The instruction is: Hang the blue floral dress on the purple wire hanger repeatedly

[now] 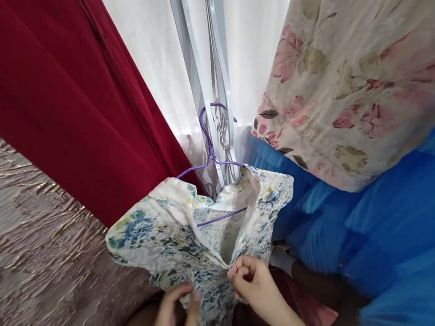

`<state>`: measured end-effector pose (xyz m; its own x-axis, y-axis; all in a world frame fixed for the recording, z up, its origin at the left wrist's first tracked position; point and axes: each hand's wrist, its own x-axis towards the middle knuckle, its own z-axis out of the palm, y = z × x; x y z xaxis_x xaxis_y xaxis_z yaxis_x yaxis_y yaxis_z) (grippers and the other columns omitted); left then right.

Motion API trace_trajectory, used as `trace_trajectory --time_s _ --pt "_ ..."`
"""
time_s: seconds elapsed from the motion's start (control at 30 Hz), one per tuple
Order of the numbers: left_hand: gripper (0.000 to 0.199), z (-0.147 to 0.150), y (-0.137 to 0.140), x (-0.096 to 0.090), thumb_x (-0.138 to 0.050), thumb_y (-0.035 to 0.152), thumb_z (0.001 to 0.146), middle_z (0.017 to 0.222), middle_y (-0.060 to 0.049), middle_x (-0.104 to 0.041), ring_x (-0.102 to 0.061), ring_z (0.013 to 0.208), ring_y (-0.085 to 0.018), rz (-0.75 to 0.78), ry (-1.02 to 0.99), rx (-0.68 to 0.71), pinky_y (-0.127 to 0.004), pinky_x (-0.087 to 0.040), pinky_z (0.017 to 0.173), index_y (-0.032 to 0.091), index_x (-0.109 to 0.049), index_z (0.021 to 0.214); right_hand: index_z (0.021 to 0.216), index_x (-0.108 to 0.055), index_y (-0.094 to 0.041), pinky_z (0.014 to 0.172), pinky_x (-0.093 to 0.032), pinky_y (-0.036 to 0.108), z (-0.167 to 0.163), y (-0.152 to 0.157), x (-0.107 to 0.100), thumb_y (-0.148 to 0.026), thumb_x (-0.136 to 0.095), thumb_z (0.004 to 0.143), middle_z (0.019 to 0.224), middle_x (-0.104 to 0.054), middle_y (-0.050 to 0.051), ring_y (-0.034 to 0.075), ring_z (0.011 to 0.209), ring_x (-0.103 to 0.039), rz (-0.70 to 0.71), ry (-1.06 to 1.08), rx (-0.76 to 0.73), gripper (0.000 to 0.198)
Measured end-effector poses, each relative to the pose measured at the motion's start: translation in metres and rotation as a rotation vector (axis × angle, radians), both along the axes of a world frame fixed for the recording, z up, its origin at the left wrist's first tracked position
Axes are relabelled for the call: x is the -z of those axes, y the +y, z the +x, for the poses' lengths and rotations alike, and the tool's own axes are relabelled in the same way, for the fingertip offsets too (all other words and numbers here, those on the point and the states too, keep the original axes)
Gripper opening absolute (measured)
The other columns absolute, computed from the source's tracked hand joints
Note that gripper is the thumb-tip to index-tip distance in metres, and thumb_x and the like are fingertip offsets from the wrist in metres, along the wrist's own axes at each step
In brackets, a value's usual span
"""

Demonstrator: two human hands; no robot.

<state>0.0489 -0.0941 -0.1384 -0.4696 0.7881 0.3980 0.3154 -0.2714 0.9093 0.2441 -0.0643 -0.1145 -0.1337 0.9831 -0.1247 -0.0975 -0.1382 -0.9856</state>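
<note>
A white dress (140, 227) with blue, green and yellow flowers hangs on a purple wire hanger (210, 156). Its neck opening parts in a V, and the hanger's lower bar shows inside. At the bottom of the V, my right hand (251, 281) pinches the zipper (229, 266) between thumb and fingertips; the pull itself is hidden. My left hand (179, 313) is low in front of the dress, thumb and forefinger apart, holding nothing I can see. Its lower part is cut off by the frame.
The hanger's hook loops around glossy white bars (196, 56) before a white curtain. Dark red cloth (76, 86) hangs left, beside textured wallpaper (19, 238). At right hang a beige floral garment (332, 86) and blue tulle (340, 228). A foot (283, 260) shows below.
</note>
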Motion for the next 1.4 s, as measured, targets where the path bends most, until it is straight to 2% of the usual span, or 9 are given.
trace_trajectory --time_s 0.07,0.17,0.23,0.5,0.67,0.83,0.97,1.1,1.4 --pt "0.013 0.038 0.004 -0.009 -0.072 0.027 0.082 0.094 -0.007 -0.071 -0.068 0.092 -0.023 0.076 0.203 0.166 -0.033 -0.057 0.087 0.021 -0.072 0.092 0.076 -0.062 -0.015 0.049 -0.036 0.020 0.003 -0.005 -0.005 -0.026 -0.069 0.081 0.049 -0.059 -0.005 0.009 0.042 -0.050 -0.023 0.027 -0.015 0.013" --pt "0.020 0.070 0.014 -0.024 -0.061 0.012 0.086 0.099 -0.008 -0.069 -0.068 0.095 -0.021 0.200 0.395 0.313 -0.031 -0.056 0.086 0.021 -0.067 0.102 0.076 -0.062 -0.016 0.047 -0.036 0.020 0.012 -0.008 -0.013 -0.021 -0.068 0.079 0.047 -0.058 -0.006 0.009 0.041 -0.049 -0.009 0.000 0.022 0.009" --pt "0.020 0.076 0.021 -0.030 -0.059 0.009 0.084 0.097 -0.007 -0.068 -0.068 0.093 -0.019 0.185 0.428 0.345 -0.028 -0.056 0.082 0.021 -0.064 0.100 0.074 -0.061 -0.016 0.047 -0.037 0.020 0.018 -0.009 -0.019 -0.021 -0.068 0.079 0.046 -0.055 -0.007 0.009 0.040 -0.048 0.000 -0.025 0.062 0.009" --pt "0.008 0.085 0.020 -0.020 -0.058 0.012 0.082 0.069 0.001 -0.064 -0.061 0.062 -0.014 0.020 0.341 0.286 -0.021 -0.050 0.062 0.019 -0.062 0.080 0.069 -0.060 -0.015 0.041 -0.029 0.019 0.014 -0.020 -0.019 -0.042 -0.077 0.077 0.041 -0.054 -0.005 0.006 0.034 -0.040 -0.084 0.134 0.099 0.032" --pt "0.019 0.088 0.013 -0.008 -0.062 0.018 0.086 0.061 0.002 -0.060 -0.057 0.058 -0.012 -0.031 0.243 0.289 -0.019 -0.047 0.059 0.018 -0.058 0.068 0.063 -0.055 -0.016 0.038 -0.016 0.019 0.008 -0.018 -0.031 -0.050 -0.074 0.081 0.035 -0.046 -0.007 0.003 0.031 -0.025 -0.110 0.320 0.196 0.042" --pt "0.022 0.084 0.010 -0.006 -0.064 0.021 0.085 0.058 0.002 -0.060 -0.057 0.054 -0.012 -0.007 0.127 0.262 -0.019 -0.048 0.056 0.017 -0.060 0.065 0.072 -0.058 -0.016 0.040 -0.025 0.019 0.004 -0.007 -0.050 -0.053 -0.073 0.083 0.044 -0.053 -0.006 0.005 0.035 -0.035 -0.038 0.221 0.005 0.041" --pt "0.018 0.081 0.008 -0.013 -0.066 0.018 0.083 0.058 0.002 -0.062 -0.059 0.054 -0.013 0.042 0.172 0.244 -0.019 -0.048 0.055 0.017 -0.064 0.066 0.067 -0.053 -0.018 0.048 -0.032 0.021 0.005 -0.012 -0.028 -0.043 -0.076 0.082 0.055 -0.055 -0.003 0.009 0.050 -0.045 0.052 -0.040 0.052 0.038" --pt "0.012 0.080 0.005 -0.011 -0.060 0.010 0.083 0.074 -0.001 -0.071 -0.066 0.066 -0.015 0.069 0.214 0.241 -0.021 -0.054 0.065 0.018 -0.070 0.084 0.076 -0.058 -0.018 0.056 -0.037 0.023 0.011 -0.025 -0.003 -0.036 -0.074 0.085 0.065 -0.054 -0.003 0.011 0.059 -0.047 0.056 -0.202 0.091 0.026" --pt "0.020 0.080 0.000 -0.001 -0.058 0.006 0.090 0.095 -0.005 -0.072 -0.070 0.087 -0.017 0.140 0.151 0.364 -0.026 -0.057 0.082 0.020 -0.069 0.099 0.079 -0.053 -0.019 0.059 -0.036 0.024 0.011 -0.032 -0.002 -0.036 -0.065 0.092 0.063 -0.046 -0.005 0.011 0.058 -0.042 0.090 -0.122 0.093 0.024"
